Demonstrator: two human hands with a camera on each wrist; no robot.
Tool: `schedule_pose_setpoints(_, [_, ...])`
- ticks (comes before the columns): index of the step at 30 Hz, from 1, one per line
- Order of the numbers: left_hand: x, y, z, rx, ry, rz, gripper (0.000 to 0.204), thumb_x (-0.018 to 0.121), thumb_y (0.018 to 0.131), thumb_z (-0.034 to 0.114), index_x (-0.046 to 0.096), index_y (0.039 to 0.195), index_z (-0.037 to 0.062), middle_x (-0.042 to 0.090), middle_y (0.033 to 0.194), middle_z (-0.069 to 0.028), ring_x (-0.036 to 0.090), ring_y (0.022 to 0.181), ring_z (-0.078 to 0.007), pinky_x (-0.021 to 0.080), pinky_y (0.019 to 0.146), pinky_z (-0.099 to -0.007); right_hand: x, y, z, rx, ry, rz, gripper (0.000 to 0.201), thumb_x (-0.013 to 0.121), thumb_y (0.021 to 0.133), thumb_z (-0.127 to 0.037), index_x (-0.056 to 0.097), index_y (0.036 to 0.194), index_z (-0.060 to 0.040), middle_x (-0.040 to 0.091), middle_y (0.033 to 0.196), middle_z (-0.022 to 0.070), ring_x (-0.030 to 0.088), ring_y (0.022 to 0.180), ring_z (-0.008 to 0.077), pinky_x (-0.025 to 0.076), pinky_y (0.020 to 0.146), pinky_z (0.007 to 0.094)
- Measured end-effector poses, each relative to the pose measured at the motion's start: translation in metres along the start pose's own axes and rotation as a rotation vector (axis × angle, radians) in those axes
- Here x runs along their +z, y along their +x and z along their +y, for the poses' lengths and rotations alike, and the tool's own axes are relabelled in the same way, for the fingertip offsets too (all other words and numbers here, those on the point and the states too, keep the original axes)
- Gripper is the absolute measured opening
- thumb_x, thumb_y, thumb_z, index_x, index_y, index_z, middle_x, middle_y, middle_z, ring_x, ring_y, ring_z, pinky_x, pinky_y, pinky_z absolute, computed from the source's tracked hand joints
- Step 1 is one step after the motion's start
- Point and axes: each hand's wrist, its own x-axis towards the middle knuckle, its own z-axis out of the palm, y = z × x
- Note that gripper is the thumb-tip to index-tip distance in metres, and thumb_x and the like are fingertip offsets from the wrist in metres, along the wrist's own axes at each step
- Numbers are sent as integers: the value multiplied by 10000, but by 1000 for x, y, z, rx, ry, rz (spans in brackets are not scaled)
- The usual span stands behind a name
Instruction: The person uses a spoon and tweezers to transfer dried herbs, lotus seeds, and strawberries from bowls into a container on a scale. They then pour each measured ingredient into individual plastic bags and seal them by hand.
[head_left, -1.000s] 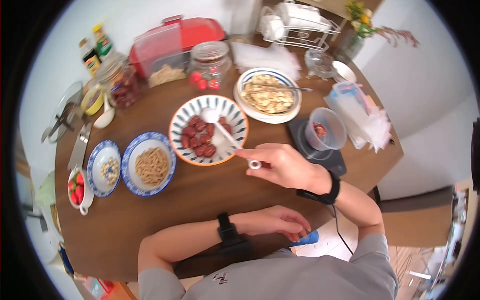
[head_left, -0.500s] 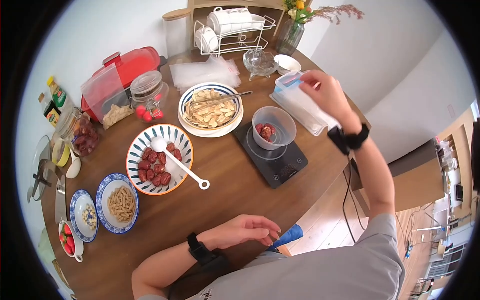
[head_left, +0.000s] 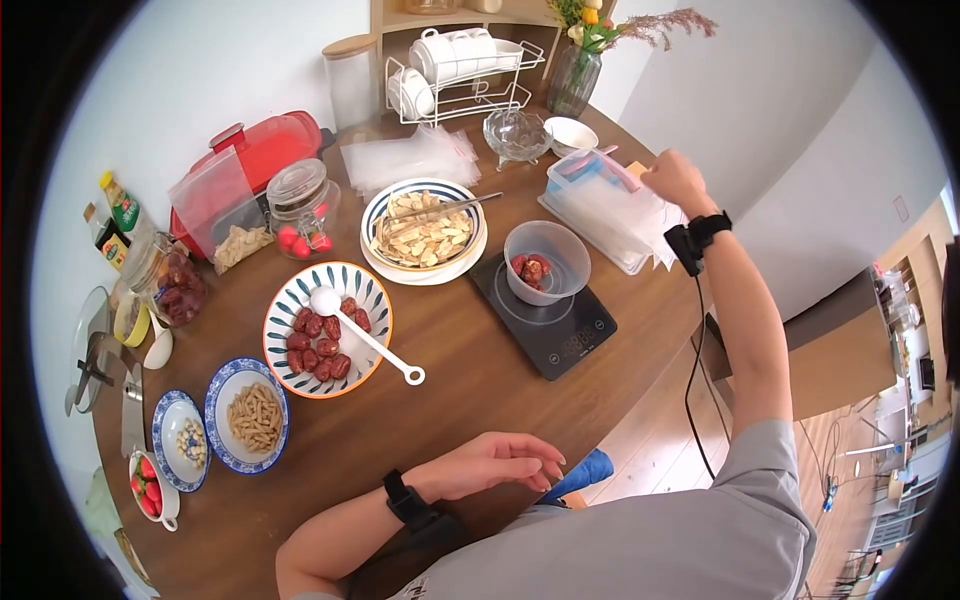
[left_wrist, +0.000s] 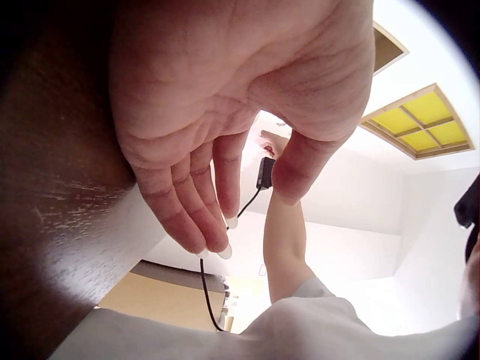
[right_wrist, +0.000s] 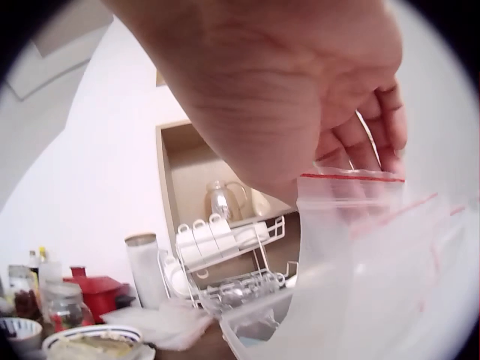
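Observation:
My right hand is over the box of clear bags at the table's right side, fingers curled. In the right wrist view, the fingers hold a clear zip bag with a red strip along its top; more bags fan out behind it. The thumb is hidden there. The plastic box lies under the bags. My left hand rests at the table's front edge, fingers loosely bent and holding nothing, as the left wrist view also shows. A black kitchen scale bears a clear tub with red dates inside.
Left of the scale, a patterned bowl holds red dates and a white spoon. Behind are a plate of sliced pieces, flat clear bags, a glass jar and a cup rack. Blue-rimmed bowls stand at left.
The right hand first left the white spoon in the date bowl, then moved right to the bags and now takes hold of one. The left hand stays at the table edge.

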Motion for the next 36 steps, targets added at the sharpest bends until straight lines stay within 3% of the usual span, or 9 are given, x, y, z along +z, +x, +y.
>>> schedule_pose_setpoints(6, [2,0,2,-19,30,15,337,511,992,132,520,1292,-19,598,1220,-109,596,1063,-174,466,978,-331,-70,-36,19,-61,304,180,308,638,812,-288,688,896,4,704,799,154,672,760,294,513,726,368])
schedule_pose_setpoints(8, [4,-1,2,-30,42,26,335,511,991,133,522,1289,-19,597,1220,-106,595,1061,-174,466,976,-331,-87,-60,18,-209,430,366,281,603,892,-235,659,850,36,671,718,101,619,657,164,478,673,297])
schedule_pose_setpoints(14, [43,-11,38,62,238,9,319,552,964,107,544,1262,-6,599,1210,-84,588,1060,-159,461,960,-315,-133,-145,-7,-314,623,421,166,566,944,-127,616,865,10,602,621,56,567,593,103,439,581,257])
schedule_pose_setpoints(19, [75,-14,74,876,1197,523,487,752,787,150,580,1214,-8,580,1227,-140,570,1114,-269,452,960,-369,-144,-210,-37,-447,649,393,87,580,919,-37,592,846,8,579,628,48,549,546,100,411,497,246])
schedule_pose_setpoints(21, [72,-14,78,1046,1372,738,689,814,737,220,495,1300,-16,463,1357,-221,500,1210,-336,428,991,-408,-140,-225,-48,-535,693,402,73,589,905,-14,588,835,9,583,639,51,543,524,114,407,475,252])
schedule_pose_setpoints(27, [70,-19,84,988,1440,835,1113,897,634,361,241,1456,-5,285,1486,-237,300,1379,-353,256,1121,-449,-115,-244,-79,-1102,660,390,71,663,806,-2,598,810,-30,608,723,55,552,509,199,466,480,279])
schedule_pose_setpoints(29, [71,-17,85,1064,1232,699,1200,904,602,400,186,1487,23,207,1521,-227,224,1413,-380,192,1143,-483,-100,-253,-92,-1309,696,340,112,698,778,-51,595,821,-46,651,837,78,572,527,200,485,472,284])
schedule_pose_setpoints(31, [73,-19,85,964,1215,628,1313,916,565,421,84,1502,29,193,1525,-228,202,1424,-388,87,1157,-534,-98,-264,-107,-1308,718,273,140,708,775,-80,590,840,-39,659,899,103,577,529,199,489,468,288])
schedule_pose_setpoints(36, [63,-16,80,898,1154,556,1283,919,561,370,111,1499,30,252,1502,-194,286,1379,-375,140,1147,-531,-94,-270,-119,-1294,747,110,247,726,767,-157,570,906,-25,633,1112,180,608,575,200,504,469,304])
